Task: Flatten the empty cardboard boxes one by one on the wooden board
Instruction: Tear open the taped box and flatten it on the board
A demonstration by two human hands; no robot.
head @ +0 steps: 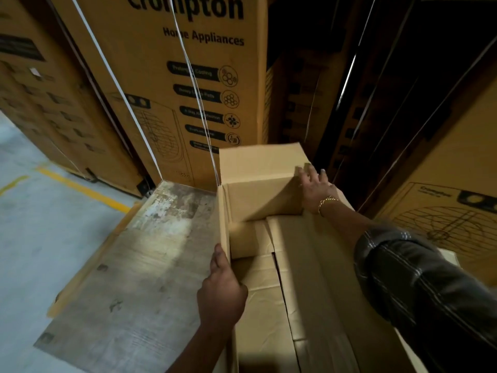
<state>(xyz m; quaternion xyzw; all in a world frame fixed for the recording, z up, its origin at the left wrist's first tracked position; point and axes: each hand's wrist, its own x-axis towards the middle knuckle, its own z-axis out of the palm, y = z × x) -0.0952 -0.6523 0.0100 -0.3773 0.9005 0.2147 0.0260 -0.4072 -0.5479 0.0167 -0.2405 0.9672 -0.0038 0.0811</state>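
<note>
The cardboard box sits open in the middle of the frame, by the right edge of the wooden board. The left hand grips its left wall; those fingers are hidden inside. The right hand lies flat, fingers spread, on the far flap. A dark sleeve covers the box's right side at lower right.

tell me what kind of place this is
Most likely an appliance warehouse or stockroom. Tall strapped cartons printed "Crompton Home Appliances" stand close together, the concrete floor carries a painted yellow line, and an open cardboard box lies at the edge of a wooden board.
</note>
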